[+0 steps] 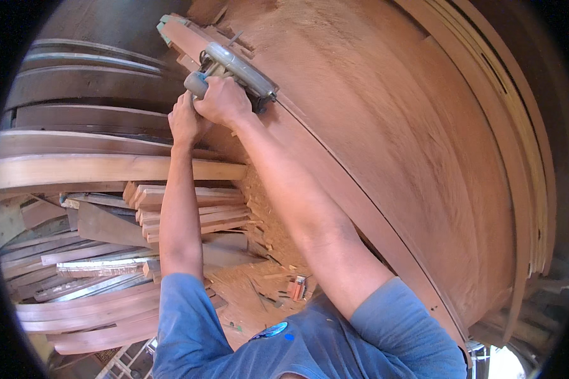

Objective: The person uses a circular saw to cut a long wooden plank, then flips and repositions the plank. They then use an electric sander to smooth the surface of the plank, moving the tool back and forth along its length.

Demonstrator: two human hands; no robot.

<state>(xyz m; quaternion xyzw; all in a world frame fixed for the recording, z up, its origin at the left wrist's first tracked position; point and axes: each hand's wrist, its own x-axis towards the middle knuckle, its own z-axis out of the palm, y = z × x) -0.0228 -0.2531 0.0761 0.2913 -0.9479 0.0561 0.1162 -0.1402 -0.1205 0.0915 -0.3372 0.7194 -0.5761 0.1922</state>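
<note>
Your right hand (224, 101) is wrapped tight around the handle of a grey power saw (234, 68). Your left hand (184, 120) sits just beside it at 9 o'clock, fingers curled and touching the saw's round end; you cannot tell how firm that grip is. The saw rests near the top of the picture, at about 11 o'clock, on the edge of a big brown wooden board (398, 139). That board fills the whole right side. A thin strip of wood (360, 208) runs along its edge from the saw down toward 5 o'clock. At 9 o'clock a long pale plank (107, 169) lies flat. Below it, short wood pieces (183, 211) sit in a stack. Sawdust (259, 284) covers the floor near 6 o'clock.
</note>
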